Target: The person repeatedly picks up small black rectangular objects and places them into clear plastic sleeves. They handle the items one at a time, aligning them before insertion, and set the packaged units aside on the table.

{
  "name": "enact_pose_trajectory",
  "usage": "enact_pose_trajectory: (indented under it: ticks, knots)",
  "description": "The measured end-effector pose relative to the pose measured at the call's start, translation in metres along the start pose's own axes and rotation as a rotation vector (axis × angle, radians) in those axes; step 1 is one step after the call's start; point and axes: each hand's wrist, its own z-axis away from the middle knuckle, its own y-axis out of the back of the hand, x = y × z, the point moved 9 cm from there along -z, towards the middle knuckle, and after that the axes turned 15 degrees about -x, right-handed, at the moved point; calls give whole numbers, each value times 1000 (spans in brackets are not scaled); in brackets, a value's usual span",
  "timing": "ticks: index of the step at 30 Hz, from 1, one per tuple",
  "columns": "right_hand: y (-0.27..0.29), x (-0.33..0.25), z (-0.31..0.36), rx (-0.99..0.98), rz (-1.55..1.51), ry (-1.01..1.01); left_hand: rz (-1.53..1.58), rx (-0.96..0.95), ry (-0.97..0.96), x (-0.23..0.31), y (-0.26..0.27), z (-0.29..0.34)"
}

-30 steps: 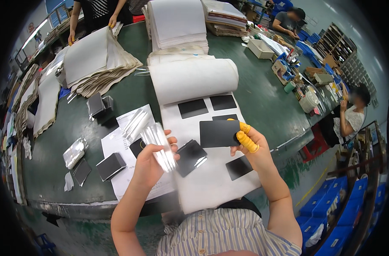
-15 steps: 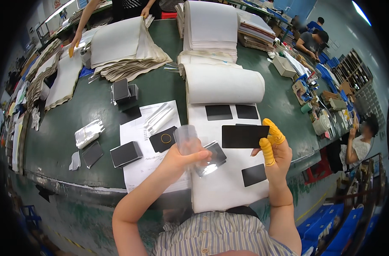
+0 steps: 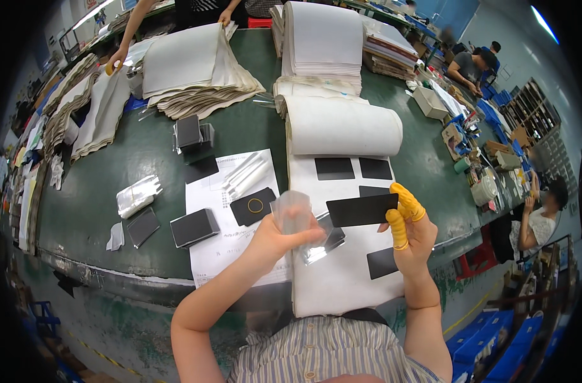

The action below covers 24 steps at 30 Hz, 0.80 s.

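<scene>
My right hand [image 3: 416, 237], with yellow finger cots on its thumb and finger, pinches a thin black rectangular plate [image 3: 360, 211] by its right end. The plate is slightly tilted above the white sheets [image 3: 342, 281]. To its left, my left hand [image 3: 279, 240] is closed on a clear plastic film [image 3: 291, 209], its thumb pointing right. Below and beside that thumb lies a clear sleeve [image 3: 316, 253] with a dark plate [image 3: 334, 239] partly in view; whether the hand touches it, I cannot tell. More black plates [image 3: 335, 168] lie on the white sheets around my right hand.
Left of my hands, a printed paper [image 3: 230, 255] carries rolled clear film [image 3: 246, 175] and black plates with a yellow rubber band [image 3: 255, 205]. A black plate stack [image 3: 194, 228] stands beside it. Thick sheet stacks [image 3: 323, 38] rise behind. Another person's hand [image 3: 116, 59] works far left.
My right hand has drawn the black plate slightly left and tilted it, baring another plate behind. My left hand still grips the film. The whole view has shifted a little.
</scene>
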Motion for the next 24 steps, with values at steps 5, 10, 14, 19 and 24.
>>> enact_pose_trajectory:
  ticks: [5, 10, 14, 19, 24]
  knots:
    - [-11, -1, -2, -90, 139, -15, -32, 22, 22, 2, -2, 0]
    - [-20, 12, -8, -264, 178, -171, 78, 6, 72, -6, -2, -1]
    - [-47, -1, -7, -356, 218, -84, -16, 21, 94, -8, -1, 0]
    - [-54, 14, -11, -354, 136, -115, 182, 129, 66, -10, 4, 1]
    - [-73, 4, -2, -406, 375, 42, 211, 126, 86, -8, 12, 0]
